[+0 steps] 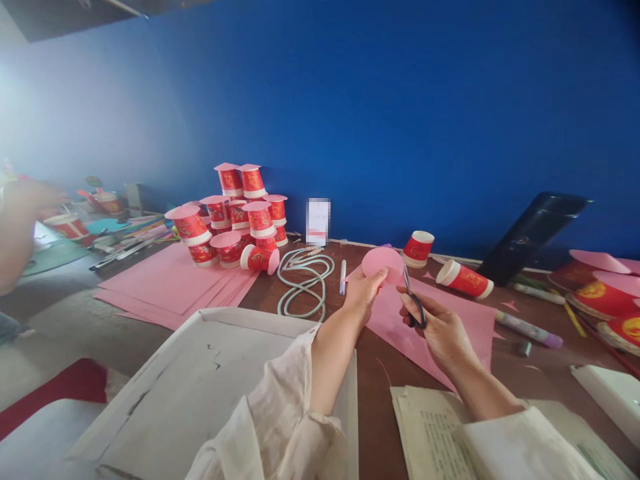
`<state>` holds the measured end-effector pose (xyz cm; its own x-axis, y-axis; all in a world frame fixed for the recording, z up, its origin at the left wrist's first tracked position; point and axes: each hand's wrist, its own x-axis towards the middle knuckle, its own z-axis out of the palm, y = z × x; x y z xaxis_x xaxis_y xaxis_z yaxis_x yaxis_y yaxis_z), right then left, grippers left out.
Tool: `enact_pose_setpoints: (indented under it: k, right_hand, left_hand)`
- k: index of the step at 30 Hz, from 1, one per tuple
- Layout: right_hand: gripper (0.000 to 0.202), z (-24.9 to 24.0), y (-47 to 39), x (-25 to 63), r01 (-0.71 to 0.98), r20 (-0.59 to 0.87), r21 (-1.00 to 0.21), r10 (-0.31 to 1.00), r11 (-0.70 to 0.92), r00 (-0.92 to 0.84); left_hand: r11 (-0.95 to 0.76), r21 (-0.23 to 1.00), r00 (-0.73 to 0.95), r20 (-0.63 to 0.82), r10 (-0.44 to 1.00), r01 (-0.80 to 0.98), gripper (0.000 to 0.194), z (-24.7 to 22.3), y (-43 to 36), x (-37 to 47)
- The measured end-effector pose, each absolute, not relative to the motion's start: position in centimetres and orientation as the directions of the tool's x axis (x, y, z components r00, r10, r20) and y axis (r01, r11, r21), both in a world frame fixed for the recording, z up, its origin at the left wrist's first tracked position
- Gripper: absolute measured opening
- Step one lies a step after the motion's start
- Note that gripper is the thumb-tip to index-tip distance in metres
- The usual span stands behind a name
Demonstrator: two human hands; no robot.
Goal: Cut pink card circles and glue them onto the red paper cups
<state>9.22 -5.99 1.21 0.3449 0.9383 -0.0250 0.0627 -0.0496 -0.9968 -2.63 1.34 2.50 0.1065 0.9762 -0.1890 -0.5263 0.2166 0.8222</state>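
My left hand (367, 290) pinches a round pink paper disc (381, 263) above the table. In my right hand (434, 327) are black-handled scissors (416, 307), whose blades point up beside the disc's right edge. Beneath both hands a large pink sheet (465, 320) lies on the brown tabletop (373, 407). One red cup (419, 249) stands behind the scissors, and another red cup (465, 279) lies on its side to the right.
Stacked red cups (229, 180) with pink tops stand at the left behind pink sheets (155, 283). Nearby are a coiled cable (305, 283), a white tray (210, 393), an open booklet (430, 433), a black case (533, 237) and a glue stick (530, 329). Another person's arm (20, 227) shows far left.
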Motion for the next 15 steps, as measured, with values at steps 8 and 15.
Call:
enact_pose_setpoints:
  k: [8, 15]
  right_hand:
    - [0.048, 0.9, -5.9, 9.4, 0.049, -0.006, -0.999, 0.939, -0.024, 0.343]
    - [0.047, 0.5, -5.7, 9.6, 0.035, -0.001, -0.999, 0.945, -0.013, 0.326]
  left_hand:
    - [0.250, 0.727, 0.189, -0.167, 0.968, -0.639, 0.023, 3.8, 0.1, -3.6]
    - [0.276, 0.668, 0.208, -0.182, 0.961, -0.691, 0.025, 4.2, -0.2, -3.8]
